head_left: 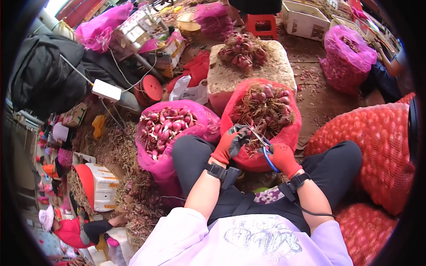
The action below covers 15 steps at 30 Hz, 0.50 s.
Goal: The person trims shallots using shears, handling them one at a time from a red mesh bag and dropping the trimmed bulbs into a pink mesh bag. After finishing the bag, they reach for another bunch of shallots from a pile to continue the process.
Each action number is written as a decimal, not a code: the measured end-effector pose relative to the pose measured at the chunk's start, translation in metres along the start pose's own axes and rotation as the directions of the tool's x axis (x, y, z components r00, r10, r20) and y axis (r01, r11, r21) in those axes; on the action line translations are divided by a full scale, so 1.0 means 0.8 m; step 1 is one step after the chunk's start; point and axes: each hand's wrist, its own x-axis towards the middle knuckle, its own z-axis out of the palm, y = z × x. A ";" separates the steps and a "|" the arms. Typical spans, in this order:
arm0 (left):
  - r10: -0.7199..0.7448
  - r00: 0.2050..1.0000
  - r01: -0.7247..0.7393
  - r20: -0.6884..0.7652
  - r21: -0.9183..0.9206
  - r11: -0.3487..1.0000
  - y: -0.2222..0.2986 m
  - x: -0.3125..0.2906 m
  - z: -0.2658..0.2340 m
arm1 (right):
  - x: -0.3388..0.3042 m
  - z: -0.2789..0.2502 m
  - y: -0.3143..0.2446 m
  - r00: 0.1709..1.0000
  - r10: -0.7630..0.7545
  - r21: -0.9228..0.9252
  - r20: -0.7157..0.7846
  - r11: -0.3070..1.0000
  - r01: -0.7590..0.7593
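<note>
Between my knees stands a red mesh bag (253,162), its mouth full of shallots (262,106) with dry stalks and roots. My right hand (286,158), in a red glove, is closed on scissors with blue handles (267,153). Their blades slant over the bag toward my left hand (235,141). That hand wears a red glove with dark fingers, curled at the bag's near left side beside the blade tips; what it pinches is too small to make out. Left of my knee, a pink mesh bag (153,163) holds clean, trimmed shallots (166,126).
Ahead, a foam box (282,62) carries another shallot bunch (242,51). Big filled red mesh bags (364,146) crowd my right. Dry stalks (140,204) litter the left floor near a white foam box (105,190). Cables run from a white power box (106,91). Other people sit around.
</note>
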 end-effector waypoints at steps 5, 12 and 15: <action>0.058 0.996 -0.059 -0.064 -0.021 0.998 0.008 -0.007 0.015 | 0.013 0.017 0.027 0.992 0.071 0.156 0.104 0.984 -0.087; 0.121 0.990 -0.094 -0.069 0.310 0.946 -0.025 0.001 0.029 | 0.011 -0.021 -0.017 0.961 0.073 0.941 0.266 0.196 -0.275; 0.355 0.917 -0.136 -0.180 0.696 0.705 -0.072 0.013 0.014 | 0.013 -0.002 -0.015 0.975 0.038 0.956 0.217 0.194 -0.221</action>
